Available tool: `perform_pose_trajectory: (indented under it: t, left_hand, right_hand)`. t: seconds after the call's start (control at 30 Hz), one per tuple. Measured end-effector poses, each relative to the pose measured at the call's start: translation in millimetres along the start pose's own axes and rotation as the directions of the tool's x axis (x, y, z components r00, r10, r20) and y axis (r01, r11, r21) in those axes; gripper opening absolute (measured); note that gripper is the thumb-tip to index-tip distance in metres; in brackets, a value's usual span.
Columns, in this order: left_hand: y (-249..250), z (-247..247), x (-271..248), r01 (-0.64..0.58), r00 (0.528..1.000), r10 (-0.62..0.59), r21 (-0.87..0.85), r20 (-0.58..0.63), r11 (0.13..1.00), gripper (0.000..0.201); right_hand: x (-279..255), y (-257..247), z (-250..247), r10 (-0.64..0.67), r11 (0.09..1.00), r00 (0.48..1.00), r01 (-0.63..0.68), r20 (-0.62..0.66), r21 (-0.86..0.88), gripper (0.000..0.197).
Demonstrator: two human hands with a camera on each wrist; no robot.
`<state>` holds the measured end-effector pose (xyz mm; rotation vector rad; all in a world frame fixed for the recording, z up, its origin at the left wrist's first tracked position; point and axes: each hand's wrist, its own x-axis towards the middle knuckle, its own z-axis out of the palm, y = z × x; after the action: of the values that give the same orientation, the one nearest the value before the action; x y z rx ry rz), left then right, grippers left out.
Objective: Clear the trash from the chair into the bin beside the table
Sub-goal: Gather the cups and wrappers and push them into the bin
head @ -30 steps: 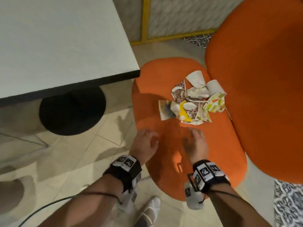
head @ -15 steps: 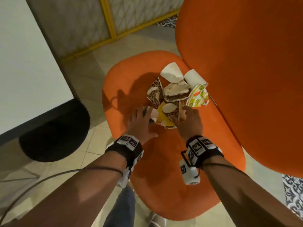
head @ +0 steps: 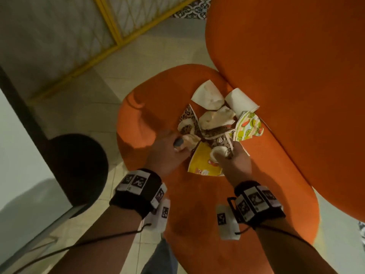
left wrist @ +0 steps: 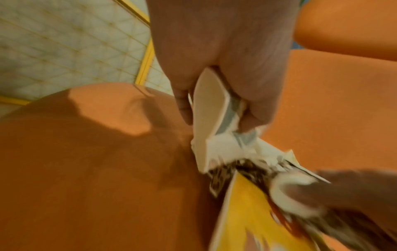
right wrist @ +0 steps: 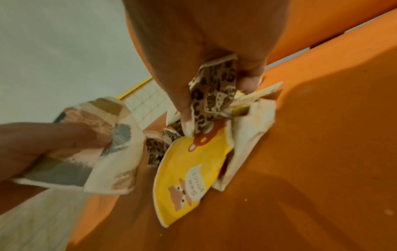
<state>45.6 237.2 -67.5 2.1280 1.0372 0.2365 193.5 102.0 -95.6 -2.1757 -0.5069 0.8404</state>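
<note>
A pile of crushed paper cups (head: pixel 215 123) lies on the orange chair seat (head: pixel 197 204), close to the backrest. My left hand (head: pixel 169 149) grips a flattened cup with a grey and beige pattern (left wrist: pixel 206 122) at the pile's near left edge. My right hand (head: pixel 231 157) pinches a leopard-print cup (right wrist: pixel 212 95) between thumb and fingers, just above a flattened yellow cartoon cup (head: pixel 203 163). Two white cups (head: pixel 207 95) and a fruit-print cup (head: pixel 247 128) lie at the far side. No bin is in view.
The orange backrest (head: pixel 296 95) rises right behind the pile. A white table with a dark edge (head: pixel 11 155) stands at the left over its round black base (head: pixel 79 167). A yellow-framed panel (head: pixel 110 22) lines the far wall beyond the tiled floor.
Both hands moved forward from the seat's front edge to the pile. Each has closed on a cup: the left on the patterned one, the right on the leopard-print one.
</note>
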Motion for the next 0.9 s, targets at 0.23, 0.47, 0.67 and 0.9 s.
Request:
perform_pose_trajectory:
  t: [0.23,0.47,0.67,0.9]
  left_hand:
    - [21.2,-8.2,59.7,-0.428,0.739,-0.005,0.476,0.673,0.769,0.039]
    - [8.3,1.5,30.9,-0.304,0.839,-0.005,0.475,0.544,0.826,0.036]
    - [-4.8,5.9,0.0,-0.210,0.885,-0.017,0.431,0.466,0.878,0.030]
    - [-16.6,9.9,-29.1,-0.077,0.920,-0.038,0.276,0.389,0.958,0.030]
  right_hand:
    - [-22.5,-3.9,-12.6,-0.063,0.994,0.935,0.090,0.349,-0.061,0.066]
    - [2.3,-21.4,17.5,0.038,0.760,0.931,0.210,0.364,-0.615,0.084]
    - [-11.1,-7.5,31.6,-0.197,0.673,0.966,0.258,0.168,-0.693,0.091]
    - [-17.6,-10.5,20.4,-0.129,0.594,0.965,0.259,0.227,-0.762,0.093]
